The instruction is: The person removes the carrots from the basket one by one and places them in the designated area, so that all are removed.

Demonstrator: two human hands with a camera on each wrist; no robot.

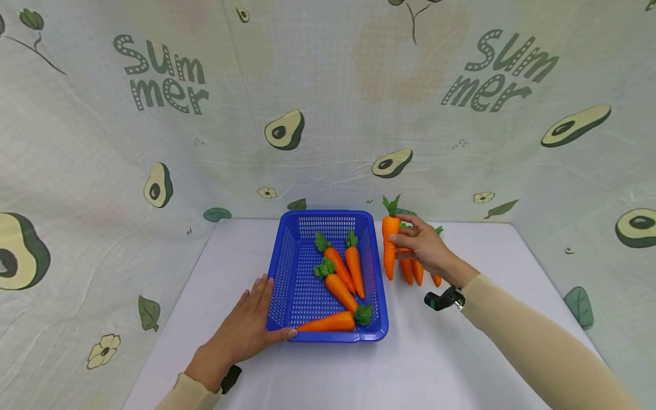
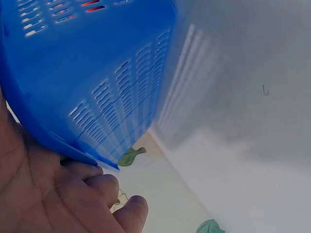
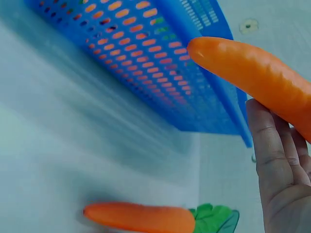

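My right hand holds an orange carrot with green leaves, thumb and fingers pinching its side. The carrot hangs tip down just outside the right rim of the blue plastic basket. In the right wrist view its tip overlaps the basket's rim. My left hand rests against the basket's front left corner, fingers straight along the left side and thumb on the front rim. The left wrist view shows the palm beside the perforated wall. Inside the basket lie several carrots.
More carrots lie on the white table to the right of the basket, partly hidden behind my right hand. A printed cloth with avocados hangs behind the table and at its sides.
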